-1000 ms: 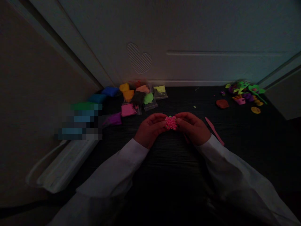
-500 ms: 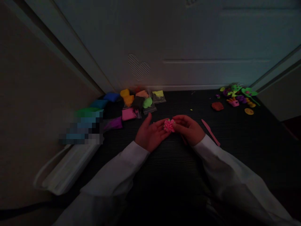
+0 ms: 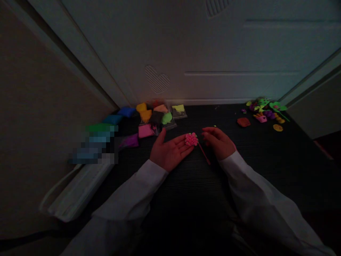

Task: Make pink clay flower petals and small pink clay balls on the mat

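Note:
A pink clay flower with bits of green at its edge rests on the outstretched fingers of my left hand, which holds it palm up. Just to the right, my right hand is open and apart from the flower, its fingers bent and nothing visible between them. Between the hands a thin pink stick-like tool lies on the dark table, its upper end close to the flower. My right hand and wrist hide most of the pink clay knife.
Bags of coloured clay, among them a pink bag and a blue bag, lie at back left. A white tray stands left. Finished clay pieces, a reddish lump and a yellow disc sit right. A panelled door rises behind.
My right hand has let go of the flower and drawn away to the right, now covering most of the pink knife. The flower stays on my left fingers. The stick-like tool is more exposed.

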Demonstrator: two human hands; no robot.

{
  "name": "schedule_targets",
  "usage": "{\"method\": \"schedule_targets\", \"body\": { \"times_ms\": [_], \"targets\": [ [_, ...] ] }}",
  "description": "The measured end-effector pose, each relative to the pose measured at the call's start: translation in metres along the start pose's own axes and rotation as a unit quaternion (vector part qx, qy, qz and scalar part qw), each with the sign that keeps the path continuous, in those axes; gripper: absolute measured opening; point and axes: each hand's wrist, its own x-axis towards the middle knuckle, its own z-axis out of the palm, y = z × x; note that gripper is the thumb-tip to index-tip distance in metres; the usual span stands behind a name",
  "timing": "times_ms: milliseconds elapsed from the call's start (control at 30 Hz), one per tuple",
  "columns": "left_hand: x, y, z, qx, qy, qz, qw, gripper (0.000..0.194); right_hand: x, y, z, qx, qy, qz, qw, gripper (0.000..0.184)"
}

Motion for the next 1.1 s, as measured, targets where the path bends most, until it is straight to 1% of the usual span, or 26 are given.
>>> {"method": "schedule_targets", "body": {
  "times_ms": [167, 367, 467, 633, 733, 867, 967, 1100],
  "targets": [
    [-0.002, 0.002, 0.001, -0.006, -0.013, 0.004, 1.000, 0.072, 0.003, 0.004, -0.003, 0.024, 0.009, -0.002, 1.000, 0.024],
    [-0.003, 0.002, 0.004, 0.007, -0.014, 0.007, 1.000, 0.074, 0.004, 0.004, -0.003, 0.006, 0.004, 0.010, 1.000, 0.022],
    [-0.004, 0.002, 0.004, 0.017, -0.017, 0.005, 1.000, 0.075, 0.002, 0.002, -0.003, 0.008, -0.010, 0.011, 1.000, 0.022],
    [-0.004, 0.002, 0.003, 0.036, -0.025, 0.009, 0.999, 0.073, -0.006, -0.003, 0.003, 0.043, -0.074, -0.026, 0.996, 0.030],
    [-0.003, 0.001, 0.002, 0.042, -0.035, 0.003, 0.999, 0.072, -0.010, -0.003, 0.008, 0.025, -0.108, -0.057, 0.992, 0.040],
    [-0.003, 0.001, 0.002, 0.051, -0.034, -0.006, 0.998, 0.071, -0.013, 0.000, 0.011, -0.028, -0.117, -0.088, 0.989, 0.051],
    [-0.003, 0.000, 0.002, 0.048, -0.031, -0.004, 0.998, 0.070, -0.013, 0.001, 0.011, -0.037, -0.122, -0.091, 0.988, 0.051],
    [-0.004, 0.000, 0.002, 0.043, -0.029, -0.007, 0.999, 0.070, -0.012, 0.001, 0.009, -0.034, -0.113, -0.084, 0.990, 0.049]
  ]
}}
